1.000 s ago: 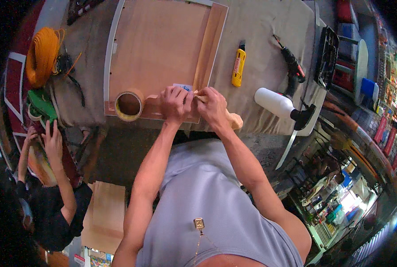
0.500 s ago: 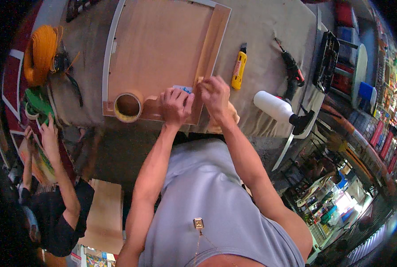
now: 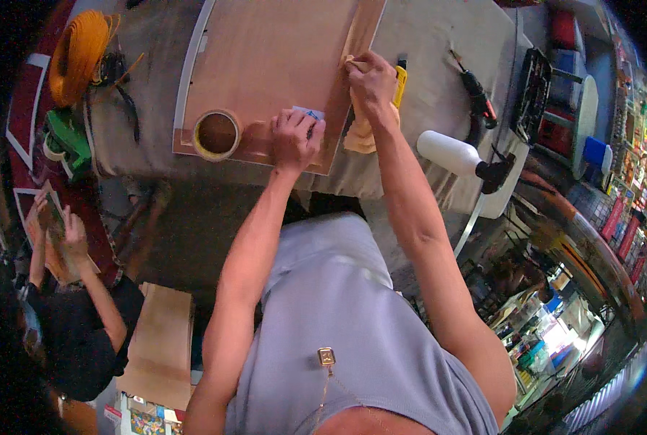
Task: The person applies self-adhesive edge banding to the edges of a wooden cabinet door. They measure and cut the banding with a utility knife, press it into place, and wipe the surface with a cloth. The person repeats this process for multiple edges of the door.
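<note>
Spanning the upper part of the view, the table (image 3: pixel 439 43) carries a dull grey-brown cloth cover, wrinkled near the front edge. On it lies the panel (image 3: pixel 273 58): flat, rectangular, wood-coloured, pale border at left, darker brown bands along the near and right sides. The spray bottle (image 3: pixel 447 151), a smooth white cylinder with a black head, lies to the right. Beyond it lies the drill (image 3: pixel 477 98), black and red, with a slender bit.

Right hand (image 3: pixel 373 80): fingers nearly closed, tips pinching the tan strip (image 3: pixel 352 61) at the panel's right edge. Crumpled tan material shows beside the wrist; the hand hides any connection. Left hand (image 3: pixel 296 141): fingers bent, resting at the panel's near right corner; whether it grips anything cannot be told.

Tape roll (image 3: pixel 215 155): hollow tan ring, near left corner of the panel. Cutter (image 3: pixel 401 85): yellow body, partly hidden by the right hand. Label (image 3: pixel 307 112): blue and white, just beside the left fingers.
</note>
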Tool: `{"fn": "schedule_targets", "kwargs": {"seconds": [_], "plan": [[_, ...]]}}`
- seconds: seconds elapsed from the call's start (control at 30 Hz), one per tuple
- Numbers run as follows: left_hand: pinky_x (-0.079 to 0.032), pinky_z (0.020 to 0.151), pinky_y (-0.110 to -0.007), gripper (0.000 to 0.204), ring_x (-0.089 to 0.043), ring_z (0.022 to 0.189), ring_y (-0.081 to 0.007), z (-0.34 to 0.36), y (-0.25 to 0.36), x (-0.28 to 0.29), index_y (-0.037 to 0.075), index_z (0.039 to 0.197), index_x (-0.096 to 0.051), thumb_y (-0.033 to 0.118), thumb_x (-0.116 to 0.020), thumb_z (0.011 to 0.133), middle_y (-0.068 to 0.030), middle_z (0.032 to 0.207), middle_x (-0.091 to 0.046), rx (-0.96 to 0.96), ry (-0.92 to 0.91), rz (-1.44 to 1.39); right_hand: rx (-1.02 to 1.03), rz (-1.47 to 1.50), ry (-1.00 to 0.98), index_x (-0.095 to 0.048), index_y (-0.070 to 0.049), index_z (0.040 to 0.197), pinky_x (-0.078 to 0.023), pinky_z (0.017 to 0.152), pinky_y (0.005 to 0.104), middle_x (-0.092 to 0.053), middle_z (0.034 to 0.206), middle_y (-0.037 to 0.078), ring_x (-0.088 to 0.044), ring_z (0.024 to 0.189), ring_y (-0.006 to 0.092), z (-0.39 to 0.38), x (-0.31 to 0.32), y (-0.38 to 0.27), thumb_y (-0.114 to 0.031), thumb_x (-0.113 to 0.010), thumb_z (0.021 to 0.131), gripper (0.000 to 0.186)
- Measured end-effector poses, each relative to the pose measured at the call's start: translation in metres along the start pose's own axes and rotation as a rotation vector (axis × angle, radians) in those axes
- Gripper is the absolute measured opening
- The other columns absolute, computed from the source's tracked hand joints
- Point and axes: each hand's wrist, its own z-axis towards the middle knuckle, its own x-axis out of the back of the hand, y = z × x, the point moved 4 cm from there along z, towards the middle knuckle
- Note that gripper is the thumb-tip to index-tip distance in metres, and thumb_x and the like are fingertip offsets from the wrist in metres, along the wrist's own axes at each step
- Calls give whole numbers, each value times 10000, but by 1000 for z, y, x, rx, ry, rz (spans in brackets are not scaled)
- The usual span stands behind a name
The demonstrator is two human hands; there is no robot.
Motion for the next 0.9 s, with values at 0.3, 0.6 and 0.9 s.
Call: {"fn": "schedule_targets", "kwargs": {"seconds": [0.3,0.6,0.9], "plan": [[-391,787,-417,222,-553,883,-249,-1,-8,-5,105,753,-678,309,-637,829,-31,833,-639,-10,27,21,-1,-129,-365,-701,-90,1031,-523,748,391,-668,919,156,-663,834,303,-129,30,28,-243,-680,759,314],[-409,812,-436,265,-575,876,-270,61,14,-20,133,842,-695,393,-689,790,-33,872,-668,190,9,65,26,-563,-65,-591,-39,1137,-512,691,429,-612,1073,192,-641,835,370,-7,57,72,-314,-639,841,407],[-373,842,-457,276,-569,955,-251,197,-1,-71,182,861,-698,441,-677,771,-30,922,-674,140,127,186,-2,87,-294,-555,-29,1204,-490,777,454,-664,962,228,-642,884,399,101,38,22,-228,-560,907,357]]}}
